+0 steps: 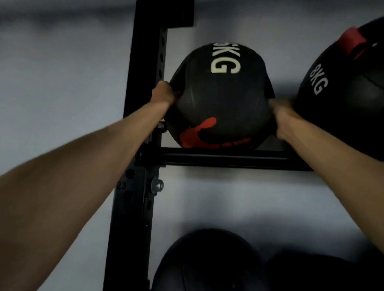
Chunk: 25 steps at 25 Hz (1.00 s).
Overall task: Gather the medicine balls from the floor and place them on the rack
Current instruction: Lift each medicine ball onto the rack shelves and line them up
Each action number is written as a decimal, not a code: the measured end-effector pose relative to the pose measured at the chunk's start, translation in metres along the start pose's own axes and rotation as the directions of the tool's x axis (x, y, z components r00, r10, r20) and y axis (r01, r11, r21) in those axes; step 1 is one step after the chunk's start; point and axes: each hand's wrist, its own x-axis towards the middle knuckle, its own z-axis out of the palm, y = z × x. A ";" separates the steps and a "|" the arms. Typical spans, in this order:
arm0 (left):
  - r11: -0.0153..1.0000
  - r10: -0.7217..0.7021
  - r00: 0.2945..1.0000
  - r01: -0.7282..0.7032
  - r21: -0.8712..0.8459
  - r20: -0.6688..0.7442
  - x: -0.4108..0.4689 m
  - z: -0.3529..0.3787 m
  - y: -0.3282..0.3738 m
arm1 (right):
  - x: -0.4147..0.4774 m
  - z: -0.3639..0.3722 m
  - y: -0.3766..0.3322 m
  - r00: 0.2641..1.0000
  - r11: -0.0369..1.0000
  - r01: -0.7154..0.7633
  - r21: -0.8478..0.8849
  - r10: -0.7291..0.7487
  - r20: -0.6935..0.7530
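A black medicine ball (218,98) with white "KG" lettering and a red mark sits on the black rack's horizontal bar (229,158). My left hand (164,93) grips its left side, fingers curled onto the ball. My right hand (282,119) holds its right side; it is blurred and its fingers are partly hidden behind the ball. Both arms reach up to it.
A black "8KG" ball (349,96) with a red strap rests on the same bar to the right. The rack's upright post (141,121) stands left of the held ball. Two dark balls (206,267) lie on a lower level. A pale wall is behind.
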 end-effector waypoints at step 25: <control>0.867 0.495 0.868 -0.496 0.038 0.045 -0.386 0.159 0.021 | -0.291 -0.282 0.102 0.886 0.678 0.422 -0.602 -0.450 0.113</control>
